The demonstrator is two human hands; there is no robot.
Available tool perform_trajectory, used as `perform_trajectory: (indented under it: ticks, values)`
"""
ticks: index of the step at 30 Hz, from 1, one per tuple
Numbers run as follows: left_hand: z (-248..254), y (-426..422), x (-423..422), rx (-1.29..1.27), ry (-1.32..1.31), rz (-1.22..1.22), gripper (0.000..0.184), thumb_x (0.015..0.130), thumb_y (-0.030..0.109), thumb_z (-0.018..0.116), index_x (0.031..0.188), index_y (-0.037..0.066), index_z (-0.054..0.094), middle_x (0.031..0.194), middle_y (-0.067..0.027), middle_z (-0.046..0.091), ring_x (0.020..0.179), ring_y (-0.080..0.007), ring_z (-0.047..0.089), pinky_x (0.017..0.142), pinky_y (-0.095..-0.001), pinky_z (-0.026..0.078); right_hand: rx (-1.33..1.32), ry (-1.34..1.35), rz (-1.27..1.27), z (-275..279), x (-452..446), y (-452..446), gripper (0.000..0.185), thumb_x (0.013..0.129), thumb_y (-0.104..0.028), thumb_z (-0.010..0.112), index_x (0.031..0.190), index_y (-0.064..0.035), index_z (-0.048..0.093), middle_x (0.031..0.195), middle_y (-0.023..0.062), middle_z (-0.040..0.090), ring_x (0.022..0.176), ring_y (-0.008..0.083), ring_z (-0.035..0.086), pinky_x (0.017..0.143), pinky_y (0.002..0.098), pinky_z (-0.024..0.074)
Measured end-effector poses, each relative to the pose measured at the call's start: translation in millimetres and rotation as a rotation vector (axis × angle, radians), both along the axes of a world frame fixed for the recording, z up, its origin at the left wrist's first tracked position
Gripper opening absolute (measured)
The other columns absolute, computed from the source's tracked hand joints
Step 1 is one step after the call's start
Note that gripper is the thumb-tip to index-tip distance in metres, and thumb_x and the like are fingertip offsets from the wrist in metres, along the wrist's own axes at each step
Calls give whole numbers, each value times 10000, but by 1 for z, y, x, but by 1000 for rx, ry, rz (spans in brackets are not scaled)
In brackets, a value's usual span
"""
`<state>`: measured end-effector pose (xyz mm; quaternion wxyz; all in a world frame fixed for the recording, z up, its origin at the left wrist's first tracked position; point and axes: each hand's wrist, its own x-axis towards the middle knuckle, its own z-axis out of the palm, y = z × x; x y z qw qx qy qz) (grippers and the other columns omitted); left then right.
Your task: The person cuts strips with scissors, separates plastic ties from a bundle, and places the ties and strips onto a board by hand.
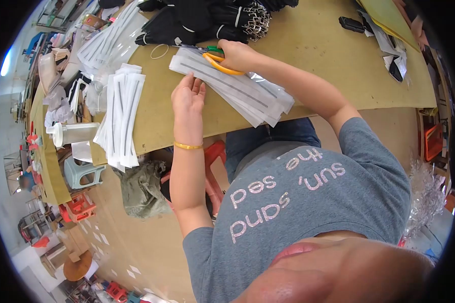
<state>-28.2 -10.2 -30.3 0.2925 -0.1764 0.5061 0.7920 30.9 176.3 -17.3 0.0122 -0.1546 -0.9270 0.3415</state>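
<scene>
In the head view my right hand (236,54) grips a pair of scissors (221,66) with orange and green on the handles. The blades point left, over the far end of a fanned stack of white strips (237,90). Each strip has a dark line along its length. My left hand (188,95), palm turned up, is at the left edge of this stack. Its slightly bent fingers are apart, the fingertips touching the edge. A thin pale ring (160,51), like a rubber band, lies left of the scissors. Beyond are black bundles (197,22) tied with white bands, with metal ends.
Another pile of white strips (120,113) lies at the table's left, beside a translucent bottle (76,133). More strips in clear plastic (108,40) are farther back. A black object (351,24) sits at the right. Stools (83,173) stand below the left edge.
</scene>
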Motion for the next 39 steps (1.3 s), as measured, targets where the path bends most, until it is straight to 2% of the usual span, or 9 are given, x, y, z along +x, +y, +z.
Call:
perform_trajectory:
  ticks: [6, 10, 14, 17, 20, 24, 29, 34, 39]
  values:
    - [10, 22, -17, -304, 140, -141, 228, 827, 73, 783, 971, 41, 609, 795, -17, 575, 666, -138, 545, 548, -267, 432, -25, 40, -22, -2, 3, -1, 562, 786, -408, 740, 1137, 9, 605, 1037, 236, 698, 998, 370, 682, 847, 436, 531]
    - [16, 35, -19, -398, 235, -243, 242, 803, 112, 805, 941, 28, 625, 803, -33, 592, 704, -120, 561, 587, -297, 442, -113, 135, -151, -13, 9, -9, 645, 732, -442, 813, 1182, -37, 587, 1033, 210, 701, 986, 375, 678, 835, 428, 527]
    - [-15, 46, -34, -670, 600, -228, 373, 753, 66, 803, 1040, -111, 642, 1025, -198, 709, 898, -251, 697, 739, -353, 543, -120, 189, -187, -14, 17, -18, 619, 752, -437, 799, 1172, -41, 574, 1010, 206, 700, 966, 378, 674, 824, 430, 526]
    - [-7, 42, -32, -479, 517, -247, 433, 731, 74, 825, 1066, -111, 621, 1051, -210, 698, 944, -265, 691, 794, -358, 547, -111, 263, -203, -21, 19, -22, 589, 763, -432, 791, 1142, -37, 573, 958, 190, 696, 916, 371, 670, 790, 437, 523]
    - [-21, 46, -38, -530, 539, -231, 362, 844, 92, 737, 1145, -18, 570, 1046, -108, 670, 907, -220, 667, 669, -355, 527, -79, 374, -235, -30, 18, -28, 557, 760, -421, 794, 1093, -29, 583, 891, 163, 684, 859, 348, 661, 746, 443, 517]
    - [-2, 54, -22, -544, 514, -155, 611, 737, 86, 820, 1227, -105, 509, 1236, -238, 613, 1134, -299, 625, 928, -379, 512, -112, 477, -253, -36, 20, -31, 545, 760, -419, 802, 1082, -39, 583, 889, 138, 673, 856, 327, 647, 743, 432, 510]
    - [-36, 56, -37, -536, 599, -116, 625, 746, 93, 823, 1243, -96, 496, 1224, -220, 621, 1116, -277, 632, 939, -365, 512, -176, 505, -251, -35, 22, -30, 527, 767, -386, 807, 1092, -44, 572, 937, 134, 671, 908, 320, 641, 781, 426, 502]
    - [-10, 55, -24, -258, 455, -79, 541, 778, 37, 817, 1226, -63, 533, 1243, -182, 623, 1069, -239, 655, 904, -350, 525, -210, 449, -272, -29, 24, -29, 535, 788, -366, 803, 1138, -44, 557, 990, 143, 678, 942, 313, 654, 802, 412, 511]
    - [-5, 54, -23, -321, 542, -165, 643, 790, -30, 781, 1312, -58, 406, 1236, -161, 604, 1103, -244, 637, 918, -354, 525, -288, 454, -273, -30, 25, -27, 549, 806, -361, 797, 1164, -33, 540, 1006, 144, 674, 929, 299, 660, 800, 394, 517]
